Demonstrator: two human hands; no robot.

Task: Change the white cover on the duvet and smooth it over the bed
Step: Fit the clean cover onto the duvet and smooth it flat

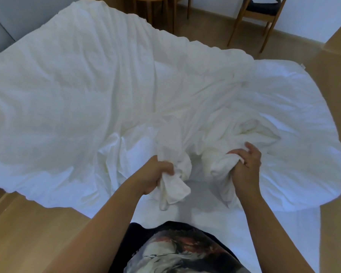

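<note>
A white duvet in its white cover [83, 91] lies crumpled across the bed [303, 174], spreading to the far left and hanging past the bed's left edge. Near the front middle, my left hand [156, 174] grips a bunched fold of the white cover, with a loose end drooping below my fist. My right hand [246, 166] clutches another gathered wad of the white fabric a little to the right. Both hands are close together above the bed's near edge. The inner duvet and the cover look the same white, so I cannot tell them apart.
A wooden floor [28, 233] shows at the lower left and right of the bed. A wooden chair [264, 18] with a dark seat stands at the back right, and a round wooden table [156, 8] at the back middle. A grey wall is at the far left.
</note>
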